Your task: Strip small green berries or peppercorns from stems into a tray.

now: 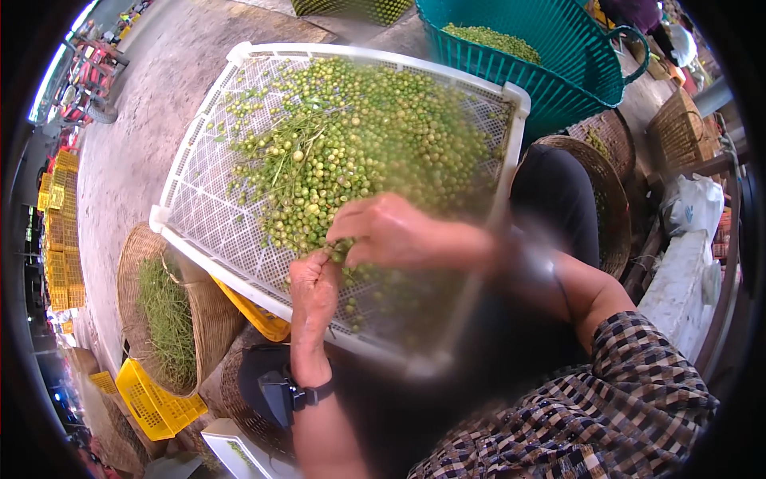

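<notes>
A white mesh tray [209, 182] lies tilted across the middle, heaped with small round green berries [319, 152] and some thin green stems [299, 146]. Over its near side my two hands meet. My left hand [313, 291] is closed in a pinch at a small bunch of green berries. From the right, my right hand [387, 231] curls its fingers round the same bunch, and their tips are partly hidden. Blur veils the tray's near right part and my right forearm.
A teal basket [519, 92] with more berries stands beyond the tray. At left are a wicker basket [211, 319] of green stems [166, 319] and a yellow crate [155, 399]. Another wicker basket [614, 207] sits by my knee [558, 191]. Yellow crates [60, 239] are stacked farther left.
</notes>
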{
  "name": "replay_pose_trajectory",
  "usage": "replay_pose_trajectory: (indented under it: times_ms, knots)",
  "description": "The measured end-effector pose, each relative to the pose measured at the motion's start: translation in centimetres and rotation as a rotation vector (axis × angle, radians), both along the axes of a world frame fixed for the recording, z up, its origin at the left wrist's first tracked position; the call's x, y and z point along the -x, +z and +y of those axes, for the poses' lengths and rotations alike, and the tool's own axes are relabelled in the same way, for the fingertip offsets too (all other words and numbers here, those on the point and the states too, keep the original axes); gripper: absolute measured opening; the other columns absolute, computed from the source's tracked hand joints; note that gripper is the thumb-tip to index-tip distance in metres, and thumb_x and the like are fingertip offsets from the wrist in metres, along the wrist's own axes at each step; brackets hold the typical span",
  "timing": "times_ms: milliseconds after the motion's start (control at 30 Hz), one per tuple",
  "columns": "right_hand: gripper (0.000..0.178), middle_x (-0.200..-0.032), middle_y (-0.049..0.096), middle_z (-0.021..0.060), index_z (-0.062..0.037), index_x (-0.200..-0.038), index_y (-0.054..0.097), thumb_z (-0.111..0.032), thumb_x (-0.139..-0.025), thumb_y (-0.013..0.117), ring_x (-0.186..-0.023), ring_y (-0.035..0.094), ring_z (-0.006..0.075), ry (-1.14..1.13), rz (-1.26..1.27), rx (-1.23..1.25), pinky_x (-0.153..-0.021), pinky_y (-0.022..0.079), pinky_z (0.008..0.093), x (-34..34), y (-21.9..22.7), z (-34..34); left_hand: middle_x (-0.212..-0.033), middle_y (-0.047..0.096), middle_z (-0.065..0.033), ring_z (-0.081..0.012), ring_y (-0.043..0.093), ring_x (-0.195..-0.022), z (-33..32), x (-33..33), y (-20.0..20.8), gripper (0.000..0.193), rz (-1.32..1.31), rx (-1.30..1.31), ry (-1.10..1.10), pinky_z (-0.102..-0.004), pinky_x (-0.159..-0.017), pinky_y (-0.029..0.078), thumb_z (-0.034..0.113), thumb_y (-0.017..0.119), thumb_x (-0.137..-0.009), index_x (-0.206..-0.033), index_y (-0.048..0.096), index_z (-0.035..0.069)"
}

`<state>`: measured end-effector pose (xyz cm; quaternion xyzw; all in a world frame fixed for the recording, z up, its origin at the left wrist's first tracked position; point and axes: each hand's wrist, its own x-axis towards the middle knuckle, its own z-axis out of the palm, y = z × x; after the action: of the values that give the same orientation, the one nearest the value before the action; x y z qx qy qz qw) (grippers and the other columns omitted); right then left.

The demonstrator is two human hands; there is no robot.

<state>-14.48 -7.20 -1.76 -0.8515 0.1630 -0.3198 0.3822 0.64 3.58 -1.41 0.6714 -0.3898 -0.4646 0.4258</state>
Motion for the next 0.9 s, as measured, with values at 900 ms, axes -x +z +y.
replay_pose_trajectory:
  times_ms: [900]
  knots:
    - [0.012, -0.066, 0.061, 0.0070, -0.0004, -0.082, 0.065, -0.011, -0.077, 0.063, -0.060, 0.059, 0.0147, 0.162, 0.240, -0.701, -0.052, 0.045, 0.0300, 0.5, 1.1, -0.3, -0.054, 0.044, 0.0062, -0.0033, 0.040, -0.046, 1.1, -0.3, -2.4, 0.016, -0.052, 0.106, -0.147, -0.0216, -0.041, 0.028, 0.008, 0.052, -0.086, -0.078, 0.063, 0.000]
